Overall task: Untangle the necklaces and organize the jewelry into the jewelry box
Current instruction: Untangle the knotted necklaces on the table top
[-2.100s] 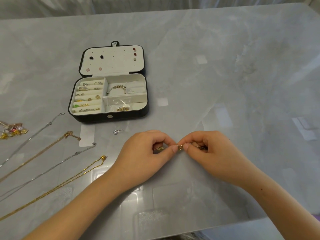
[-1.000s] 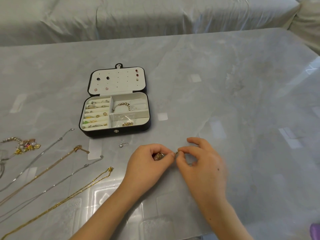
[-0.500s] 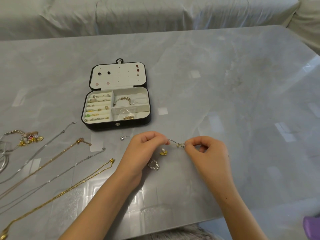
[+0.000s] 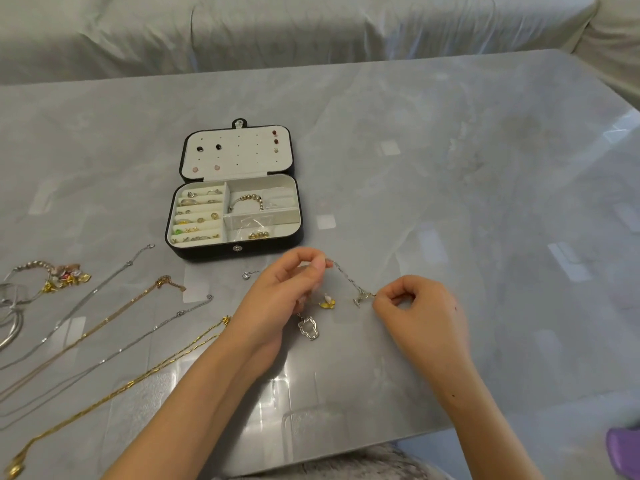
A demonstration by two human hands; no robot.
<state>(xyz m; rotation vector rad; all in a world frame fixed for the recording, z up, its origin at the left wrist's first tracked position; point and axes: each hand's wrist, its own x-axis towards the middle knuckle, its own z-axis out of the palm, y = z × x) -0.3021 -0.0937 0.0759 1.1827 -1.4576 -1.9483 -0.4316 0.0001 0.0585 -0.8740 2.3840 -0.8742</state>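
1. Your left hand (image 4: 284, 296) curls its fingers (image 4: 317, 271), with thumb and forefinger pinching one end of a thin silver chain (image 4: 348, 279). Your right hand (image 4: 420, 315) pinches the other end, and its fingers (image 4: 398, 289) are tucked in too. The chain runs between the two hands.
2. The grey marble table (image 4: 467, 174) fills most of the view.
3. The jewelry box (image 4: 207, 252) sits at 11 o'clock from your hands. It is open, with its lid (image 4: 239, 154) laid back toward 12 o'clock. Rings fill the left rows and a beaded bracelet lies in the upper right compartment.
4. Four necklaces (image 4: 114, 318) lie stretched out side by side at 9 o'clock, apart from each other.
5. A bracelet cluster (image 4: 65, 275) lies beyond the necklaces at the table's 9 o'clock edge.
6. A silver outline charm (image 4: 308, 328) sits at 6 o'clock of your left fingertips, with a yellow charm (image 4: 328, 302) just beside it at 1 o'clock.
7. A small silver pendant (image 4: 246, 275) lies between your left hand and the box.
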